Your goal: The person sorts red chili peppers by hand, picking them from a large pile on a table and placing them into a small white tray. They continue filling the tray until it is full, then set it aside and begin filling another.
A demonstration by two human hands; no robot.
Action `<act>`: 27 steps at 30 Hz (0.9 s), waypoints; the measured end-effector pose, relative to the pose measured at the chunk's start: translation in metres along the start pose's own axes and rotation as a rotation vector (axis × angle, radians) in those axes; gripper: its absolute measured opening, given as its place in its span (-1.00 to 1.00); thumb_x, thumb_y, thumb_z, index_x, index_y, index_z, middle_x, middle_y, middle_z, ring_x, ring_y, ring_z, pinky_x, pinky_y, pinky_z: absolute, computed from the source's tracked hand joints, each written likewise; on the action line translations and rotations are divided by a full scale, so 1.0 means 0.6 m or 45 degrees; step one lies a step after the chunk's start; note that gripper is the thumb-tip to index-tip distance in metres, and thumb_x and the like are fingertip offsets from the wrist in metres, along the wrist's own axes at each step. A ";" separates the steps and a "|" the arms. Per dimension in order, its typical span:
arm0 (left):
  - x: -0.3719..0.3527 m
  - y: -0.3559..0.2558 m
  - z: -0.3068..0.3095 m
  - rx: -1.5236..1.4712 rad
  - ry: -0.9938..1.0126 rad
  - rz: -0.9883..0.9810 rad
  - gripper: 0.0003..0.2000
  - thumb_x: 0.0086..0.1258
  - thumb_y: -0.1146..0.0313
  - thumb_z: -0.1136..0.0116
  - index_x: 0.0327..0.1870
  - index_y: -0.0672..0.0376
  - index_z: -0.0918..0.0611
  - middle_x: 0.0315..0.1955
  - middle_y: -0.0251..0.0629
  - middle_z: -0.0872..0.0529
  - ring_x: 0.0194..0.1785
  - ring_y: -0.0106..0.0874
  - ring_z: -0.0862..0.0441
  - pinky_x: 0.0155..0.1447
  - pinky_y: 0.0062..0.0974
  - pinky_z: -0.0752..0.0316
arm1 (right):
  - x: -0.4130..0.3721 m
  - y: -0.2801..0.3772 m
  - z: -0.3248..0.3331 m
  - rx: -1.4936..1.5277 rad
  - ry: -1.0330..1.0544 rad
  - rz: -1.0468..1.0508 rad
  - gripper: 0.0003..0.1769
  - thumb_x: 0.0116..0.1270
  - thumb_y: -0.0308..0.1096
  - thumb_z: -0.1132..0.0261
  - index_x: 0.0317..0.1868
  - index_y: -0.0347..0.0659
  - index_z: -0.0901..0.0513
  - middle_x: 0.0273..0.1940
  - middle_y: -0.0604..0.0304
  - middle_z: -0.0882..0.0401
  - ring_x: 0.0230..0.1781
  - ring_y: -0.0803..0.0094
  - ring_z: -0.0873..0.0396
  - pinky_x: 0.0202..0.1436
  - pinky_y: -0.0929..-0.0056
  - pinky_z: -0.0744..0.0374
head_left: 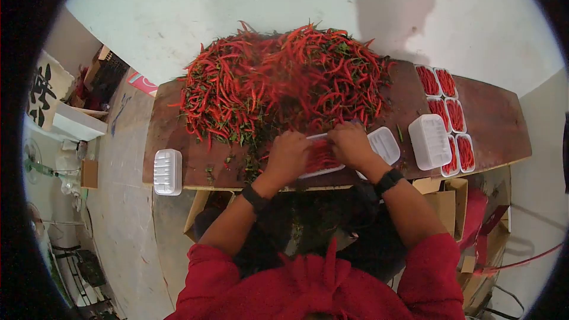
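A white plastic tray (323,172) with red chili peppers (322,157) in it lies near the table's front edge, between my two hands. My left hand (288,153) is at its left end, fingers curled in towards the peppers. At the right end, my right hand (351,142) bends its fingers down over the tray's far corner. Both hands look closed, but what their fingertips grip is hidden. Just beyond them rises a large heap of red chili peppers (231,83) with green stems and leaves, blurred in its middle. Another white tray (384,146) sits right of my right hand.
The brown table (486,112) carries several trays filled with chili peppers (454,115) at the right. A stack of white trays (430,142) stands beside them, and another tray stack (168,172) at the left front corner. Cardboard boxes (441,207) are below the table's right side.
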State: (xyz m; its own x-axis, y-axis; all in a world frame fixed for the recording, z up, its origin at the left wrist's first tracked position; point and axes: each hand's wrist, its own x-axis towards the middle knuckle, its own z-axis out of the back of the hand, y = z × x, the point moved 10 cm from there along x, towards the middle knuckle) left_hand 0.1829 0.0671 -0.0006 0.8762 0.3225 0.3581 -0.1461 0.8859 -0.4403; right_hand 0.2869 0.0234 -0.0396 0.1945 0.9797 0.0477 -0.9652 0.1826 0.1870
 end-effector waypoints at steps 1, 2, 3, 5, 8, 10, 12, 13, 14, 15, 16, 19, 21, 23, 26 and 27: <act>-0.001 -0.001 0.000 0.017 -0.001 -0.009 -0.83 0.11 0.48 -0.17 -0.25 0.17 -0.59 -0.28 -0.19 -0.57 -0.15 -0.14 -0.49 -0.09 -0.21 -0.39 | 0.000 0.003 0.001 -0.023 -0.010 0.019 -0.86 0.00 -0.37 -0.22 -0.37 -0.11 -0.63 -0.32 0.14 -0.56 -0.16 0.14 -0.51 -0.10 0.11 -0.43; -0.001 -0.001 -0.001 0.016 0.002 -0.008 -0.83 0.11 0.48 -0.17 -0.25 0.17 -0.59 -0.28 -0.19 -0.57 -0.15 -0.14 -0.49 -0.09 -0.21 -0.39 | 0.001 0.004 0.001 -0.020 -0.008 0.018 -0.86 0.00 -0.37 -0.22 -0.37 -0.11 -0.63 -0.32 0.14 -0.56 -0.16 0.14 -0.51 -0.10 0.11 -0.43; -0.001 -0.001 -0.004 0.035 0.018 -0.006 -0.82 0.11 0.48 -0.17 -0.24 0.17 -0.59 -0.27 -0.19 -0.57 -0.14 -0.14 -0.49 -0.08 -0.21 -0.38 | 0.003 0.008 0.005 -0.008 -0.033 0.037 -0.86 -0.01 -0.37 -0.22 -0.38 -0.12 -0.62 -0.32 0.14 -0.56 -0.17 0.14 -0.51 -0.11 0.11 -0.43; -0.001 0.001 -0.008 0.054 0.033 -0.004 -0.82 0.11 0.48 -0.17 -0.23 0.16 -0.59 -0.26 -0.20 -0.57 -0.14 -0.15 -0.49 -0.08 -0.21 -0.38 | 0.004 0.012 0.011 0.005 -0.058 0.055 -0.86 -0.02 -0.38 -0.22 -0.38 -0.13 -0.62 -0.32 0.14 -0.56 -0.18 0.15 -0.51 -0.13 0.11 -0.44; -0.002 0.002 -0.013 0.051 0.029 -0.001 -0.83 0.12 0.49 -0.16 -0.24 0.16 -0.60 -0.25 -0.20 -0.57 -0.13 -0.15 -0.48 -0.07 -0.21 -0.37 | 0.001 0.022 0.024 0.001 -0.131 0.115 -0.84 -0.04 -0.38 -0.22 -0.38 -0.15 -0.61 -0.32 0.13 -0.56 -0.19 0.15 -0.50 -0.14 0.12 -0.43; -0.002 -0.002 -0.013 0.053 0.023 -0.019 -0.83 0.12 0.49 -0.15 -0.24 0.17 -0.60 -0.24 -0.21 -0.57 -0.12 -0.16 -0.48 -0.08 -0.21 -0.37 | -0.003 0.027 0.038 0.019 -0.220 0.148 -0.85 -0.03 -0.38 -0.22 -0.38 -0.16 -0.61 -0.34 0.13 -0.56 -0.21 0.14 -0.51 -0.15 0.13 -0.44; -0.002 -0.003 -0.013 0.061 0.026 -0.022 -0.83 0.12 0.49 -0.15 -0.24 0.17 -0.61 -0.24 -0.21 -0.57 -0.11 -0.17 -0.48 -0.08 -0.21 -0.37 | -0.002 0.027 0.036 0.003 -0.196 0.137 -0.85 -0.03 -0.38 -0.22 -0.38 -0.15 -0.61 -0.34 0.13 -0.56 -0.21 0.13 -0.51 -0.14 0.12 -0.44; -0.002 -0.004 -0.014 0.069 0.027 -0.026 -0.82 0.12 0.49 -0.15 -0.23 0.17 -0.61 -0.23 -0.21 -0.57 -0.11 -0.18 -0.48 -0.08 -0.22 -0.37 | -0.001 0.025 0.034 -0.014 -0.172 0.127 -0.84 -0.03 -0.37 -0.23 -0.37 -0.15 -0.61 -0.34 0.13 -0.55 -0.21 0.12 -0.51 -0.13 0.12 -0.44; -0.001 -0.003 -0.014 0.068 0.028 -0.026 -0.82 0.12 0.49 -0.15 -0.23 0.17 -0.61 -0.23 -0.21 -0.57 -0.11 -0.18 -0.48 -0.08 -0.22 -0.37 | -0.001 0.024 0.037 -0.014 -0.171 0.127 -0.84 -0.03 -0.37 -0.23 -0.37 -0.15 -0.61 -0.34 0.13 -0.55 -0.21 0.12 -0.51 -0.13 0.12 -0.44; -0.001 -0.002 -0.016 0.087 0.046 -0.029 -0.82 0.12 0.48 -0.16 -0.22 0.18 -0.61 -0.23 -0.21 -0.57 -0.11 -0.18 -0.48 -0.08 -0.22 -0.37 | 0.002 0.017 0.026 -0.017 -0.052 0.084 -0.83 -0.02 -0.36 -0.23 -0.36 -0.15 -0.62 -0.34 0.12 -0.56 -0.20 0.13 -0.51 -0.11 0.11 -0.44; -0.002 -0.002 -0.019 0.108 0.063 -0.032 -0.81 0.12 0.48 -0.17 -0.22 0.18 -0.62 -0.23 -0.21 -0.57 -0.11 -0.19 -0.48 -0.08 -0.23 -0.37 | 0.003 0.010 0.013 -0.020 0.066 0.042 -0.82 -0.02 -0.35 -0.24 -0.34 -0.14 -0.63 -0.33 0.12 -0.56 -0.18 0.13 -0.52 -0.09 0.11 -0.44; -0.004 0.001 -0.019 0.093 0.046 -0.021 -0.81 0.11 0.47 -0.18 -0.22 0.17 -0.62 -0.22 -0.21 -0.57 -0.10 -0.19 -0.48 -0.07 -0.23 -0.37 | 0.002 0.006 0.009 0.000 0.068 0.057 -0.78 -0.01 -0.34 -0.24 -0.30 -0.13 -0.64 -0.33 0.11 -0.57 -0.16 0.13 -0.52 -0.05 0.09 -0.43; -0.004 -0.002 -0.018 0.104 0.032 -0.027 -0.82 0.11 0.47 -0.18 -0.22 0.17 -0.62 -0.22 -0.20 -0.57 -0.11 -0.18 -0.49 -0.08 -0.23 -0.37 | -0.001 0.008 0.010 -0.012 0.067 0.055 -0.78 -0.01 -0.34 -0.23 -0.30 -0.13 -0.65 -0.33 0.11 -0.57 -0.15 0.13 -0.53 -0.04 0.10 -0.43; -0.003 -0.004 -0.017 0.115 0.018 -0.034 -0.82 0.11 0.46 -0.19 -0.23 0.17 -0.63 -0.22 -0.20 -0.57 -0.11 -0.18 -0.49 -0.09 -0.23 -0.37 | -0.002 0.009 0.009 -0.023 0.065 0.053 -0.78 -0.01 -0.34 -0.23 -0.30 -0.13 -0.65 -0.33 0.11 -0.57 -0.15 0.14 -0.53 -0.03 0.10 -0.43; -0.003 -0.005 -0.016 0.108 0.001 -0.052 -0.82 0.11 0.46 -0.20 -0.23 0.17 -0.63 -0.23 -0.20 -0.58 -0.13 -0.18 -0.50 -0.11 -0.23 -0.38 | -0.001 0.007 0.005 -0.009 0.059 0.024 -0.80 -0.01 -0.35 -0.23 -0.32 -0.13 -0.65 -0.34 0.11 -0.58 -0.16 0.13 -0.53 -0.04 0.10 -0.42; -0.003 -0.007 -0.015 0.102 -0.004 -0.057 -0.82 0.11 0.47 -0.19 -0.23 0.16 -0.62 -0.23 -0.20 -0.58 -0.14 -0.17 -0.51 -0.11 -0.23 -0.38 | -0.001 0.010 0.007 -0.031 0.051 0.047 -0.80 -0.01 -0.34 -0.24 -0.32 -0.13 -0.65 -0.34 0.11 -0.57 -0.17 0.14 -0.53 -0.05 0.11 -0.42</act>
State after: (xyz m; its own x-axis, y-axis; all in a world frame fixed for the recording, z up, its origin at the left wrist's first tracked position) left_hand 0.1861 0.0600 -0.0068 0.8811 0.2829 0.3790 -0.1432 0.9233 -0.3564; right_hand 0.2820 0.0238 -0.0345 0.1520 0.9883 0.0148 -0.9757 0.1477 0.1622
